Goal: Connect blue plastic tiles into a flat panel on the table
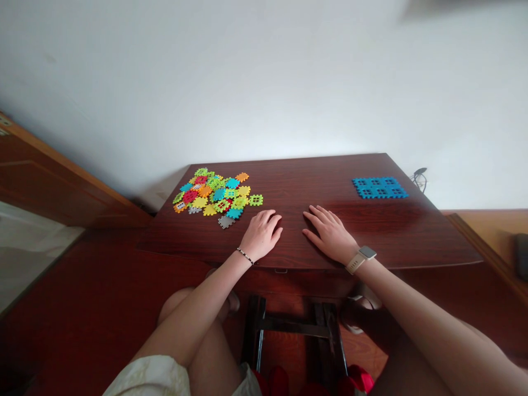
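Note:
My left hand [261,235] rests on the dark wooden table [297,187] with its fingers apart, holding nothing. Just beyond and to its left lies a loose pile of interlocking plastic tiles [205,202] in yellow, green, orange, red, blue and grey, some with window cut-outs. The nearest pieces are a green window tile [256,200] and a grey tile [226,222]. Palm down on the table, my right hand [330,234] has its fingers spread and nothing in it. Farther right lies a flat blue panel [379,187] with square window openings; neither hand touches it.
A white wall [264,82] rises behind the table. Dark cables [419,175] hang by the table's right edge. At the left stands a brown wooden door [53,176]. Below the table's front edge is a dark stool frame [292,325] between my legs.

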Motion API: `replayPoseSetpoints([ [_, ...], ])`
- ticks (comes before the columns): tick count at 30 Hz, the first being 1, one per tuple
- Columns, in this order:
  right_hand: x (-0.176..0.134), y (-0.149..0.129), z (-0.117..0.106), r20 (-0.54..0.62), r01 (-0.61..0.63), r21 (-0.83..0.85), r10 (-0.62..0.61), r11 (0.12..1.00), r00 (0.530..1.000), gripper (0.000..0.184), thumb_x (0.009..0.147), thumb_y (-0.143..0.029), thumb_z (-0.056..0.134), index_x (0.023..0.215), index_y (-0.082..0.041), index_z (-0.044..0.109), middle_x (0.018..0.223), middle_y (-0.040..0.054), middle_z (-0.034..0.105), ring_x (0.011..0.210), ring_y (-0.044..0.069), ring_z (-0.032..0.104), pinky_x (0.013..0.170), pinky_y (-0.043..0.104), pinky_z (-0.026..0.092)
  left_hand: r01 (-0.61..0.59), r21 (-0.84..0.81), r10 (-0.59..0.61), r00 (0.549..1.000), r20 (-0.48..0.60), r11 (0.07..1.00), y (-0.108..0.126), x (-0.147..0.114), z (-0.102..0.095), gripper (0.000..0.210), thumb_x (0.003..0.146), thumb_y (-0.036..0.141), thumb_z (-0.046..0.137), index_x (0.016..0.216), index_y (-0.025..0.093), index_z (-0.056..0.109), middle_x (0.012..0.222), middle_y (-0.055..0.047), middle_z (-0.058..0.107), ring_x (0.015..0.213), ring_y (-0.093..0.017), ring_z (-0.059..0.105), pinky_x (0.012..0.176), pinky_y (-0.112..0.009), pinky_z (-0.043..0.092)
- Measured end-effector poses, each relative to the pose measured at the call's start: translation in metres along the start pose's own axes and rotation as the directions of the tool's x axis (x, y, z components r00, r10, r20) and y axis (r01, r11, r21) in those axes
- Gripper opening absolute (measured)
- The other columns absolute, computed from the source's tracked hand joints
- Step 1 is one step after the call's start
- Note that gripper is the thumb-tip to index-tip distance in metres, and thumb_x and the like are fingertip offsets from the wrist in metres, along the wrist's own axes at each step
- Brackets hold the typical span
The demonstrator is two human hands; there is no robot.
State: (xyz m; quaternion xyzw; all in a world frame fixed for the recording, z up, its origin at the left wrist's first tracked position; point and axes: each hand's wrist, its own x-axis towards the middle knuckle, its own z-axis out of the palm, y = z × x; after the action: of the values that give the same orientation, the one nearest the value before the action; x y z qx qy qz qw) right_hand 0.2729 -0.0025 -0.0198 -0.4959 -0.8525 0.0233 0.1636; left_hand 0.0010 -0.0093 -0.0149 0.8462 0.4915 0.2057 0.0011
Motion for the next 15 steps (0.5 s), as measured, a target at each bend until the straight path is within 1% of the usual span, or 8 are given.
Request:
replayPoseSetpoints([
  [6, -0.0003, 0.0002, 0.0002, 0.0, 0.008, -0.013, -0.008, 1.0, 1.0, 0.059, 0.112, -0.051, 0.043, 0.159, -0.017, 0.054, 0.171, 0.0167, 0.046, 0.161, 0.036, 0.038, 0.129, 0.059, 0.035, 0.003, 0.012, -0.003, 1.0, 0.002, 1.0, 0.0015, 0.0008, -0.0012, 0.03, 0.108, 0.031, 0.056, 0.135, 0.02, 0.063, 0.142, -0.016, 0.062, 0.136, -0.032, 0.057, 0.114, -0.052, 0.052],
  [15, -0.0003, 0.0002, 0.0, 0.008, 0.005, -0.01, -0.005, 1.0, 1.0, 0.06, 0.112, -0.051, 0.043, 0.159, -0.016, 0.053, 0.171, 0.0165, 0.045, 0.162, 0.035, 0.036, 0.13, 0.059, 0.035, 0.01, 0.009, -0.01, 1.0, 0.014, 1.0, 0.0019, 0.0006, -0.0027, 0.03, 0.108, 0.031, 0.055, 0.135, 0.02, 0.062, 0.143, -0.015, 0.062, 0.137, -0.032, 0.057, 0.114, -0.051, 0.051],
])
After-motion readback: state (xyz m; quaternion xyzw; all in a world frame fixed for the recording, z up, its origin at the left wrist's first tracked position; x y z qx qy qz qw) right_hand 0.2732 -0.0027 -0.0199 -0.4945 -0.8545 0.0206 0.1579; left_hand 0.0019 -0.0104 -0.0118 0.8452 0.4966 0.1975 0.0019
